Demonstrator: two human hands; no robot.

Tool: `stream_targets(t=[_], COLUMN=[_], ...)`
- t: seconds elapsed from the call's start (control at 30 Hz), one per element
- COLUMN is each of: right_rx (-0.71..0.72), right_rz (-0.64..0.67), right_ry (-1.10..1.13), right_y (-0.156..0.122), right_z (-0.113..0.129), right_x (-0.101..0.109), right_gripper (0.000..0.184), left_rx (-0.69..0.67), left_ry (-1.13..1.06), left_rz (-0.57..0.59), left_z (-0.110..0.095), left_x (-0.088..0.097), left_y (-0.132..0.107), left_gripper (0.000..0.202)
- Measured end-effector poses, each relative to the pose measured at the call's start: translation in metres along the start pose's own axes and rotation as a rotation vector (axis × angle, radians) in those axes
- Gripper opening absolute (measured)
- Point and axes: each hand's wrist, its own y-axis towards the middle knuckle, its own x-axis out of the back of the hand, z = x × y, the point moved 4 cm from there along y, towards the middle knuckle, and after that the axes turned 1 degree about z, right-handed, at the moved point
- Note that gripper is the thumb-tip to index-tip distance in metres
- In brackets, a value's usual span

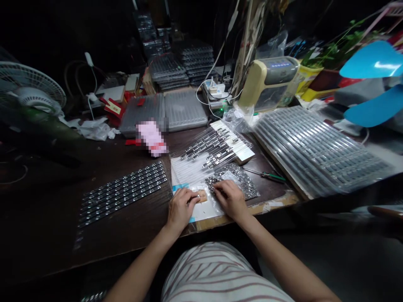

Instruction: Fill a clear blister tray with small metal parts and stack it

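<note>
My left hand (pixel 181 207) is closed at the near table edge, thumb and forefinger pinched on a small shiny metal part (pixel 198 196) against a small tan wooden block (pixel 202 196). The block rests on a white sheet (pixel 206 211). To the right, my right hand (pixel 232 197) has its fingertips together at the edge of a heap of small metal parts (pixel 250 186) on clear plastic; what they pinch is hidden. Just beyond my hands lie thin clear rods (pixel 192 170) with metal fittings (pixel 206 144) on them, propped on a white board (pixel 242 149).
A green-handled screwdriver (pixel 272 177) lies right of the heap. Plastic-wrapped trays (pixel 324 151) fill the right side. Rows of dark strips with shiny pieces (pixel 122 191) lie at left. A pink item (pixel 152 137), a beige machine (pixel 267 84) and a fan (pixel 30 90) stand farther back.
</note>
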Motion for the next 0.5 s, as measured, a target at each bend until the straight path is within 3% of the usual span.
stream_targets(t=[0.13, 0.33, 0.5], right_rx=[-0.01, 0.043, 0.073], right_rz=[0.059, 0.155, 0.174], right_ry=[0.027, -0.127, -0.223], right_y=[0.004, 0.008, 0.006], right_z=[0.012, 0.026, 0.027], right_x=[-0.014, -0.037, -0.037], right_gripper=[0.009, 0.009, 0.014], left_rx=[-0.006, 0.11, 0.129], left_ry=[-0.037, -0.211, -0.225], left_rz=[-0.018, -0.173, -0.164], left_z=[0.001, 0.011, 0.013], left_x=[0.002, 0.01, 0.011], left_y=[0.0, 0.0, -0.001], left_gripper=[0.007, 0.008, 0.009])
